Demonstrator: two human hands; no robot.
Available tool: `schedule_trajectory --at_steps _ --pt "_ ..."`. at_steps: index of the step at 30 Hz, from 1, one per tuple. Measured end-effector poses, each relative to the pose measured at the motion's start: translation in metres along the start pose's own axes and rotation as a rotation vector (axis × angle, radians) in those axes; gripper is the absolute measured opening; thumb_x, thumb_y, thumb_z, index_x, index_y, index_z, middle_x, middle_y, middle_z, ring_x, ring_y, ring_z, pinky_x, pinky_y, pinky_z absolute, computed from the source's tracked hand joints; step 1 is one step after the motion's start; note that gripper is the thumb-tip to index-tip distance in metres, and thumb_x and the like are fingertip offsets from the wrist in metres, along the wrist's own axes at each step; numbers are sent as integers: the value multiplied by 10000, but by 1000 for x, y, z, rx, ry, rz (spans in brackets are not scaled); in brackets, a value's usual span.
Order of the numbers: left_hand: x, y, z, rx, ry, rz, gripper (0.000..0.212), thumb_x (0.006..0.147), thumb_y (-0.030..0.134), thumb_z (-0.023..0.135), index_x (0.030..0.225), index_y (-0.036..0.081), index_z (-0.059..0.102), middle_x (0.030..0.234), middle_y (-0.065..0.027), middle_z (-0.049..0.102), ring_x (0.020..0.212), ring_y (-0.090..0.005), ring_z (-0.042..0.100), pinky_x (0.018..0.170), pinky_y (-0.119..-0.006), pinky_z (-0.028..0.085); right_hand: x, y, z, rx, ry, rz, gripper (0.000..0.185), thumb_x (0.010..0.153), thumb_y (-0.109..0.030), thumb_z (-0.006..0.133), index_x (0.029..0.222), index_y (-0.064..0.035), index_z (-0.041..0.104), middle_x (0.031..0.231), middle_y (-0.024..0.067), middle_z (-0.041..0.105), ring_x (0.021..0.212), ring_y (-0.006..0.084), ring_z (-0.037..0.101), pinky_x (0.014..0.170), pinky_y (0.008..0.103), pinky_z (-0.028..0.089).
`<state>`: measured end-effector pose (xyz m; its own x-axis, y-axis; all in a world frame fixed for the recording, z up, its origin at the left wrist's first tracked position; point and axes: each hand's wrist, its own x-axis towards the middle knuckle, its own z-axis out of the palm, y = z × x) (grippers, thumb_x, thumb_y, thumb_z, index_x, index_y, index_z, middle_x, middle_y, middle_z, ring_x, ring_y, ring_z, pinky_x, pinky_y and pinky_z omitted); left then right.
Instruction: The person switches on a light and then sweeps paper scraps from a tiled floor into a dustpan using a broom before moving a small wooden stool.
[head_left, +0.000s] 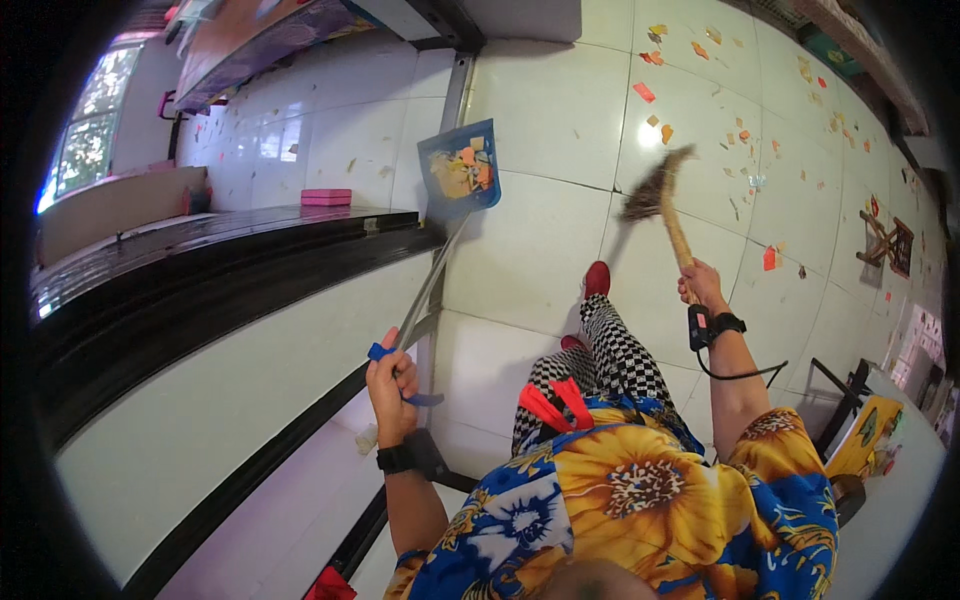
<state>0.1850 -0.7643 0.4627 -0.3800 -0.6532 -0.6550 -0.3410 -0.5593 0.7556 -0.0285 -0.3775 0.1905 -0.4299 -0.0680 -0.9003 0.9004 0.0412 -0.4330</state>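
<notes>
My left hand is closed around the handle of a long-handled blue dustpan. Paper scraps in yellow and orange lie in the pan, which is held beside a metal post at upper centre. My right hand grips the pale handle of a broom with dark bristles, slightly blurred, over the tiled floor to the right of the dustpan. Each wrist wears a black band, and a small black device with a cable sits at my right wrist. More paper scraps lie beyond the broom.
Scraps are scattered over the white tiles towards the upper right. A small wooden folding stool stands at the right. At left is a black-edged table with a pink box near it. A white-topped table is at lower right.
</notes>
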Motion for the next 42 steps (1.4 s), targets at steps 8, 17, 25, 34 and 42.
schedule_trajectory --at_steps 8,17,25,34,42 --pt "16 25 13 -50 -10 -3 481 782 53 443 1236 -35 311 614 22 349 451 -20 295 336 -139 227 -41 4 58 31 -295 137 545 792 -52 484 1292 -140 289 581 73 474 398 144 439 323 260 352" --pt "20 31 35 84 -5 -19 478 771 23 411 1241 -16 332 602 30 329 428 -26 273 341 -162 211 9 79 230 -384 -680 178 95 725 -86 548 799 -28 565 584 41 501 465 134 496 420 268 415" --pt "15 30 29 91 -6 -32 460 776 25 415 1228 -18 345 600 26 330 427 -28 275 342 -159 219 9 35 80 -174 -427 143 88 797 -107 477 814 -44 537 563 22 485 385 100 439 343 235 378" --pt "23 43 26 28 -6 -45 445 780 31 418 1220 -8 360 609 17 346 440 -28 290 339 -156 227 -43 -13 94 85 -419 113 461 782 -29 465 1233 -64 375 606 63 483 425 132 453 351 248 386" --pt "41 45 84 224 94 -62 476 759 37 425 1226 -10 347 590 24 354 430 -30 293 338 -157 229 82 -95 186 -263 -522 -33 160 747 -97 544 862 11 518 603 53 507 440 120 485 389 236 400"
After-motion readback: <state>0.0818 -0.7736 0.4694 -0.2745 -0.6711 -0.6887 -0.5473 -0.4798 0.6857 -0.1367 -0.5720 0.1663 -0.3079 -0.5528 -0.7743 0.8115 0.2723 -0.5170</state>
